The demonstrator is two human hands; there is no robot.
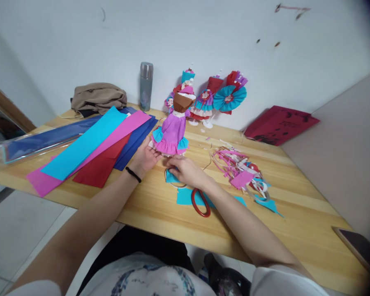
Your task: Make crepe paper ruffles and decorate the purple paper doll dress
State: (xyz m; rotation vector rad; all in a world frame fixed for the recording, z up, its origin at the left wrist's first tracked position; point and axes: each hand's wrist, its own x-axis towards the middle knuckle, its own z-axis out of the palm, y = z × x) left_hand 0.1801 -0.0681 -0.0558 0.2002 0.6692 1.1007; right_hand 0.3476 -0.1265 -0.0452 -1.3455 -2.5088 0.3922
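Observation:
A paper doll (173, 127) in a purple and pink dress with blue side panels stands upright before me, its brown-haired head topped by a pink and white piece. At the left edge of its skirt, my left hand (145, 158) lies palm up with fingers stretched, the fingertips by the hem. My right hand (186, 170) is just below the hem, fingers curled together; whatever they hold is hidden. Under that hand lie a small blue paper piece (172, 176) and a blue strip (184, 197). Red-handled scissors (201, 203) rest on the strip, partly hidden by my right wrist.
Coloured paper sheets (86, 144) lie on the table (283, 222) at left, near a brown cloth (98, 98). A flask (146, 86) and several dressed figures (230, 98) stand by the wall. Paper scraps (242, 172), a dark red bag (277, 125) and a phone (357, 246) are at right.

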